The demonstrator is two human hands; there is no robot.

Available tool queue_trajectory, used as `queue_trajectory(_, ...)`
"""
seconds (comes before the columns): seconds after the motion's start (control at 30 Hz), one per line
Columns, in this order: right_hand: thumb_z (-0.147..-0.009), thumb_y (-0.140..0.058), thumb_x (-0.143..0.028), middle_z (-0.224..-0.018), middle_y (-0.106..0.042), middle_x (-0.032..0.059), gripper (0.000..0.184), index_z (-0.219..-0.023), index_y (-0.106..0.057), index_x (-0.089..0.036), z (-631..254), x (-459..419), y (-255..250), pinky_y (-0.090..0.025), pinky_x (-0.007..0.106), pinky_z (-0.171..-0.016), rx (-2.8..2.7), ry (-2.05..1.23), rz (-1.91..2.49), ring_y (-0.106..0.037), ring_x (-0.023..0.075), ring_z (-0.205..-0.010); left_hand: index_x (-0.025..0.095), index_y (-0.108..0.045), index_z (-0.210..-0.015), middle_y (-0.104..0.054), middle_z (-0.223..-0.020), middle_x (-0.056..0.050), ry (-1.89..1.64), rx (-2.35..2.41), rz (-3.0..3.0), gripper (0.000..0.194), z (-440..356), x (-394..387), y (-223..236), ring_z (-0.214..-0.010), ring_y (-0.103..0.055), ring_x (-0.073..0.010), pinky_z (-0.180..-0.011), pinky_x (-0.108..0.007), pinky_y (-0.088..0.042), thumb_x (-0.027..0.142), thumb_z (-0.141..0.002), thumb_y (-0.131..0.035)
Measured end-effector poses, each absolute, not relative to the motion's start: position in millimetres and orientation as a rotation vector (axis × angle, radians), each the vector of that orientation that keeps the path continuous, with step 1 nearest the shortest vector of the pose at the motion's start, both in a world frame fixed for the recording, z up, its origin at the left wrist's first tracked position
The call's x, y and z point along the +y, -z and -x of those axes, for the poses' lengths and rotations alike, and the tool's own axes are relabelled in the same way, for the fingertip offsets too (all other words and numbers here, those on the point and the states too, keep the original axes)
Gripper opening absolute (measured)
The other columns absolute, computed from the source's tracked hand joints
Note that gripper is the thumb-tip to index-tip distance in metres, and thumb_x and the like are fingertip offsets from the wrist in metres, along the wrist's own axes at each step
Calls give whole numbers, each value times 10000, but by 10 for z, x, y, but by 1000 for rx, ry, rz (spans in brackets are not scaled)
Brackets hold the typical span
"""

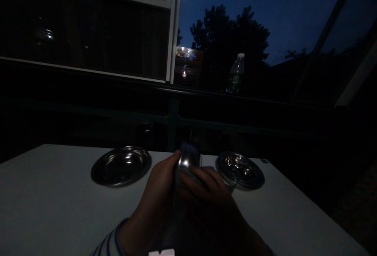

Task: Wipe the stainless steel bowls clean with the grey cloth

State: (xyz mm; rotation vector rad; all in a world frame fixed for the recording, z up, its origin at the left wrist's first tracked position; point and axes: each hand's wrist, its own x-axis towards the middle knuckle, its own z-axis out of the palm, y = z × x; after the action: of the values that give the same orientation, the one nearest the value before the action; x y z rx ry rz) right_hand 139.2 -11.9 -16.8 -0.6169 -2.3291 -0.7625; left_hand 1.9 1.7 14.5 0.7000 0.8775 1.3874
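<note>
Above the near middle of the table, my left hand (160, 183) is closed round a shiny metal cup (188, 157), gripping it from the left side. Its rounded side catches a bright spot of light. My right hand (206, 193) lies over the cup's near part with bent fingers, pressing what looks like a grey cloth (210, 168) against it. Much of the cloth and the lower cup are hidden by the fingers and the dark. To the left lies a wide steel plate (121, 166); to the right, a stack of steel plates (240, 170).
The white table (59, 201) ends just behind the plates. A plastic bottle (236, 74) with a white cap stands on the ledge by the open window. The window frame (173, 28) rises at the back. A small white object (161, 253) shows at the bottom edge.
</note>
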Motion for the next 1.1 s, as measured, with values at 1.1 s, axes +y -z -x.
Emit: queue_trajectory(1.1, -851, -457, -232, -1171, -574, 17, 262, -1094, -553, -226, -1436, -176, 78, -337, 434, -932, -2305, 741, 686, -448, 206, -1086, 157, -628, -553, -603, -480, -9, -1312, 1063, -824, 261, -66, -70, -208, -498, -548, -157, -513, -253, -396, 377, -688, -596)
